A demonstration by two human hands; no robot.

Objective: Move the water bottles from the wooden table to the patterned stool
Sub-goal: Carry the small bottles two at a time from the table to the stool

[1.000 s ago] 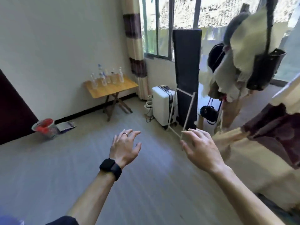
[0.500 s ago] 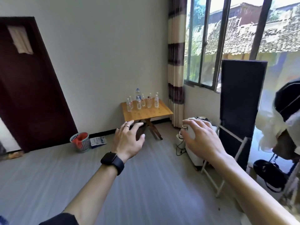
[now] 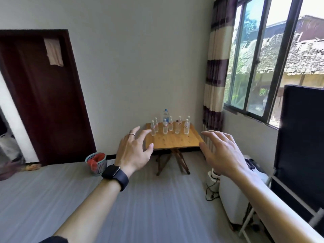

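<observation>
Several clear water bottles (image 3: 165,127) stand upright in a cluster on a small wooden folding table (image 3: 177,140) against the far wall, a taller blue-labelled bottle (image 3: 165,115) behind them. My left hand (image 3: 134,150), with a ring and a black watch on the wrist, is raised in front of me, fingers spread and holding nothing. My right hand (image 3: 221,151) is raised beside it, also spread and holding nothing. Both hands are well short of the table, across open floor. No patterned stool is in view.
A dark wooden door (image 3: 45,95) stands at the left. A mesh basket (image 3: 96,163) with red contents sits on the floor by the wall. At the right are a white suitcase (image 3: 235,195), a black panel (image 3: 301,148) on a white stand, and a curtained window (image 3: 263,67).
The view has swung left and moved closer to the table, which now sits centred between my hands. Both hands stay raised and holding nothing.
</observation>
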